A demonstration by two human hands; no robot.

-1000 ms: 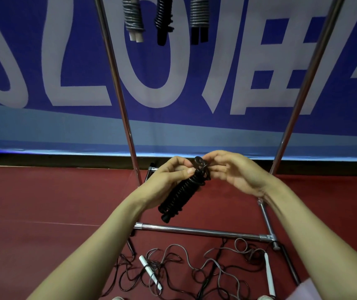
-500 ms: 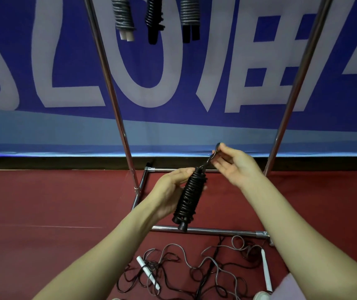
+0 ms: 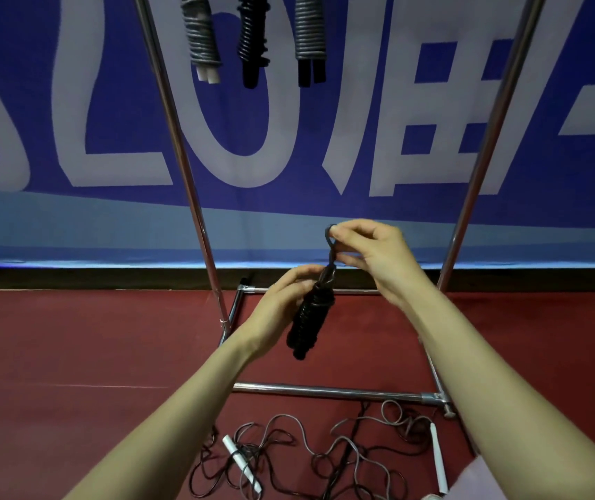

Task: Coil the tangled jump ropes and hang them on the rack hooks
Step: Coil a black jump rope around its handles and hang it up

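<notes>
A black jump rope, wound into a tight coiled bundle, hangs upright in front of me. My left hand grips the bundle near its top. My right hand pinches the thin rope loop that sticks up out of the bundle. Three coiled ropes hang from the top of the rack: a grey one with white handles, a black one and a grey one with black handles. Tangled grey and black ropes with white handles lie on the floor below.
The chrome rack has two slanted uprights and a low front crossbar on the red floor. A blue banner with white lettering hangs behind the rack. A pale piece of cloth shows at the bottom right.
Both hands have lifted the coiled bundle and turned it more upright. My right hand has pulled the loop further up out of the top of the bundle.
</notes>
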